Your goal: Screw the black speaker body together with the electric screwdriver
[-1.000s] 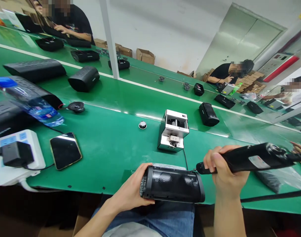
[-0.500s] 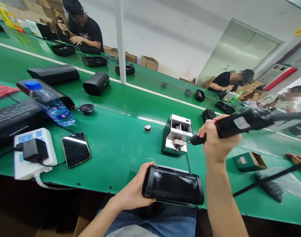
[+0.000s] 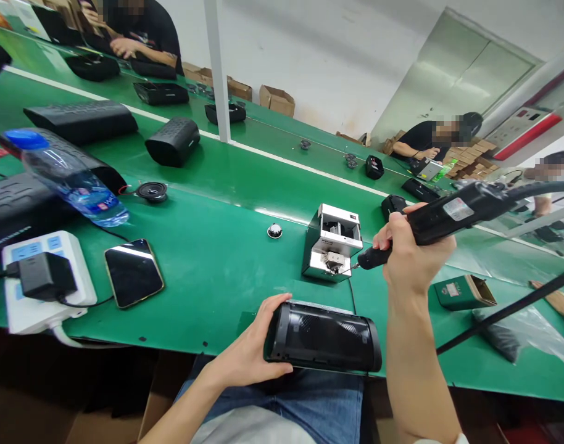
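Observation:
At the table's front edge my left hand [image 3: 252, 348] grips the left end of a black speaker housing [image 3: 328, 336]. My right hand [image 3: 411, 253] is wrapped round a black electric screwdriver [image 3: 448, 213], its cable running off to the right. The screwdriver's thin tip points left and meets the front of a small silver and black machine [image 3: 332, 243], at its metal block. That machine stands on the green table just behind the speaker housing. A small round silver-topped part [image 3: 274, 231] lies left of the machine.
A phone [image 3: 134, 272], power strip [image 3: 45, 283], water bottle [image 3: 69, 179] and speaker driver [image 3: 151, 192] are at left, by black speaker housings [image 3: 173, 142]. At right are a green box [image 3: 464, 291] and plastic bag [image 3: 522, 333]. People sit across the table.
The view has shifted slightly, moving things at left further left and up. Both hands keep their holds; the screwdriver tip stays at the machine's front.

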The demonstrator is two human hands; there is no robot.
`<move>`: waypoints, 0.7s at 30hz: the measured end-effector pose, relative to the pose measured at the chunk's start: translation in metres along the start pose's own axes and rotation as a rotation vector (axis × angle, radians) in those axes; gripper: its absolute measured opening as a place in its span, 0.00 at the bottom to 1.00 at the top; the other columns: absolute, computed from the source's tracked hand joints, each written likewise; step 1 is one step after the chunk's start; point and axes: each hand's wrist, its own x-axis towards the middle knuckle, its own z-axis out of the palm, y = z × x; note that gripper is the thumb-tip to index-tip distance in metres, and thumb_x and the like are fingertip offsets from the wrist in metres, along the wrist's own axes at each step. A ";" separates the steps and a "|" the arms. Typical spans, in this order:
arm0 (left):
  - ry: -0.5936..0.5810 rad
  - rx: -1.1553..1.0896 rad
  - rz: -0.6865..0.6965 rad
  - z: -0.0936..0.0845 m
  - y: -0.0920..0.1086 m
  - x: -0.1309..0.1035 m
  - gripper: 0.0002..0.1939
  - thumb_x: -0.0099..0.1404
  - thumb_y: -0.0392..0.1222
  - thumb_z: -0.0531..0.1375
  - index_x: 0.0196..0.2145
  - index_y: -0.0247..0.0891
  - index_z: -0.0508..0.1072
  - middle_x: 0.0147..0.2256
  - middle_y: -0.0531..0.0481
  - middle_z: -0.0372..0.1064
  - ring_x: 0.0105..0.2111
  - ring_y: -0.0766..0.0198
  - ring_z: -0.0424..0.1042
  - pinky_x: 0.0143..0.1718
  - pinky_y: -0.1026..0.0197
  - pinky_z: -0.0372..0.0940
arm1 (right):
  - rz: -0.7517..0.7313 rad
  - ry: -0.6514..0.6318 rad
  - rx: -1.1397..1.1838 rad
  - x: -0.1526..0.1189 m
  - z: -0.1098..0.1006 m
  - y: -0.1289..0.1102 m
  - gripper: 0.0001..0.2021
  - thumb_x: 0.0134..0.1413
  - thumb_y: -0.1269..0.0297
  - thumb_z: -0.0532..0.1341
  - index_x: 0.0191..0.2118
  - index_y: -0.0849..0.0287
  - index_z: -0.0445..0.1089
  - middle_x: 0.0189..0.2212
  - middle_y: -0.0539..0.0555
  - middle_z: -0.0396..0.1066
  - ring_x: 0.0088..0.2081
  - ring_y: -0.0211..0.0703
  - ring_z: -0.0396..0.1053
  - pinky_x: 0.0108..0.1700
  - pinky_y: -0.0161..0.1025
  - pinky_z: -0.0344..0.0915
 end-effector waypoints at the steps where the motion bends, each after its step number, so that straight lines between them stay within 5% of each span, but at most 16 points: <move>1: -0.002 0.001 -0.004 0.000 0.000 0.000 0.64 0.61 0.36 0.77 0.82 0.53 0.44 0.81 0.37 0.44 0.80 0.33 0.53 0.82 0.29 0.54 | 0.008 -0.001 0.004 -0.001 -0.004 -0.005 0.13 0.54 0.63 0.74 0.40 0.54 0.70 0.19 0.40 0.64 0.17 0.38 0.61 0.21 0.39 0.64; 11: -0.016 0.023 -0.018 -0.003 0.003 0.000 0.62 0.64 0.41 0.77 0.82 0.52 0.45 0.81 0.36 0.44 0.81 0.31 0.53 0.82 0.28 0.54 | -0.062 0.089 -0.096 -0.005 -0.073 -0.068 0.12 0.44 0.72 0.71 0.36 0.55 0.73 0.18 0.42 0.62 0.15 0.37 0.56 0.20 0.38 0.57; 21: -0.009 0.060 0.011 -0.002 0.001 0.000 0.63 0.64 0.43 0.78 0.83 0.53 0.43 0.81 0.36 0.46 0.79 0.32 0.56 0.81 0.29 0.57 | 0.008 0.015 -0.131 -0.019 -0.087 -0.055 0.14 0.53 0.67 0.76 0.40 0.55 0.72 0.18 0.42 0.63 0.16 0.39 0.59 0.21 0.38 0.62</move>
